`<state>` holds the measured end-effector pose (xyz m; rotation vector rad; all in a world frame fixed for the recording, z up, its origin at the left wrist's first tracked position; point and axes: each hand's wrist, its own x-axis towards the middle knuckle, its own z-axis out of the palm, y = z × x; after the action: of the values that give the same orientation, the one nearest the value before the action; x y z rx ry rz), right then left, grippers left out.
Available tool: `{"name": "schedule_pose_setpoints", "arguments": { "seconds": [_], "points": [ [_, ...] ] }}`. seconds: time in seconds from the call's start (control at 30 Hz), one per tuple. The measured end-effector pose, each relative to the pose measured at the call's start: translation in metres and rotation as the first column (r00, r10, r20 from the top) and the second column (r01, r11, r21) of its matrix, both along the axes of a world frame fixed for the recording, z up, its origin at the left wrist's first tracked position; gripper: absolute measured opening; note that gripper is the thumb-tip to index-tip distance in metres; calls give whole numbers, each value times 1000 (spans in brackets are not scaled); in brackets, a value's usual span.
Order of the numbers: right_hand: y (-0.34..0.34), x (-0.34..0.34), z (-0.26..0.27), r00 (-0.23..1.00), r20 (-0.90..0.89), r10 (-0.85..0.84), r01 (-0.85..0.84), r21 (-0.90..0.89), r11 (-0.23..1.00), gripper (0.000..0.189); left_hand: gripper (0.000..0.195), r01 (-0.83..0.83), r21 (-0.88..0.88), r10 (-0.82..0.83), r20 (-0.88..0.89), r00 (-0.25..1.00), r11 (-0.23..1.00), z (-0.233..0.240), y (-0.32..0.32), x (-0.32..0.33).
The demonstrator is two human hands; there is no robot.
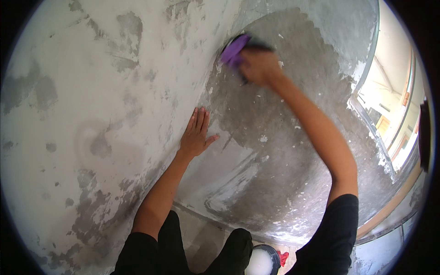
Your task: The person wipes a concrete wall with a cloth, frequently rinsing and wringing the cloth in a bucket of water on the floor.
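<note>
My right hand (259, 65) is raised high against the grey, patchy wall (302, 113), near the corner where two walls meet. It grips a purple-and-black hand tool (235, 51), which motion blur makes hard to identify. Around that tool the wall surface is darker grey, with white flecks of paint or plaster. Lower down, my left hand (196, 135) lies flat by the corner with its thumb spread and nothing in it. Beside it on the left runs the whitish wall (113, 89), marked with grey patches.
On the floor (202, 240) by my knee stands a black bucket (275, 257) holding whitish liquid (258, 263). A red cloth (283, 258) lies beside it. At the right, a window opening (385, 92) with broken plaster edges cuts into the wall.
</note>
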<state>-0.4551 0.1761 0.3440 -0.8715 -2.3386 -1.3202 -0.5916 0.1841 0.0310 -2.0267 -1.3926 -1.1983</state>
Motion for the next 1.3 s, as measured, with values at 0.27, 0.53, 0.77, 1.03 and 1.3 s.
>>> {"name": "schedule_pose_setpoints", "arguments": {
  "seconds": [0.27,0.53,0.77,1.03,1.3],
  "points": [
    [39,-24,77,859,-281,428,-178,621,764,29,90,-10,-27,10,-7,1000,1000,-4,-1,3],
    [21,-53,-46,835,-467,290,-219,202,955,28,90,116,31,-118,59,991,993,1,-4,1],
    [19,-15,-42,939,-146,312,-291,148,945,28,90,131,-16,-130,35,991,991,3,-9,-11],
    [33,-26,24,870,-237,433,-264,518,814,38,79,185,45,-189,117,975,982,4,-17,-17],
    [0,-34,-156,863,-397,312,-299,95,949,34,70,381,329,-487,354,798,864,-17,-51,-13]
  ]
}}
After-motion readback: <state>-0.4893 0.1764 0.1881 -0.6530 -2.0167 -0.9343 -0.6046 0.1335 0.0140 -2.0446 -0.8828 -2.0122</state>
